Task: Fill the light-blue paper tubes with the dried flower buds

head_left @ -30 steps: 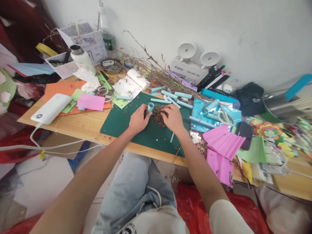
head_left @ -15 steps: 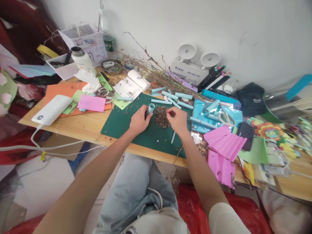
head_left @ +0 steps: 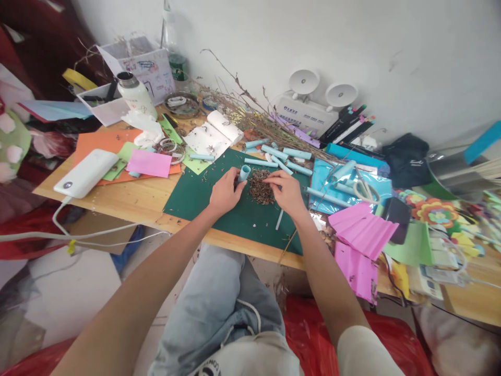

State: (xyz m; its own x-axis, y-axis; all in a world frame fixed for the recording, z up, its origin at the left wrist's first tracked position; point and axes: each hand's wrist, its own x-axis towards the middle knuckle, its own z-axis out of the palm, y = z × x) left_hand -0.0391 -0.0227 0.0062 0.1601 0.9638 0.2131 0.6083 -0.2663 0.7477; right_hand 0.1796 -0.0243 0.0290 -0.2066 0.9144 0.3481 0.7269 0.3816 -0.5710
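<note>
The upright blue tube [head_left: 245,173] stood on the green mat [head_left: 230,223], in from the counter's [head_left: 148,196] near edge, with the fingers of the left hand [head_left: 226,193] wrapped around its side and its open mouth facing up. The fingertips of the right hand [head_left: 288,193] reached the right side of a heap of dry brown bits [head_left: 260,189] just beside the tube; whether they pinched any could not be told. How full the tube was did not show either, but much of the heap lay loose, so this part of the work looked unfinished. Farther out, toward the counter's far edge, several rolled blue tubes [head_left: 260,163] lay on and beside the mat, apparently made up already, in front of a bundle of dry twigs [head_left: 250,122]. A blue packet [head_left: 319,175] sat at the mat's right.
</note>
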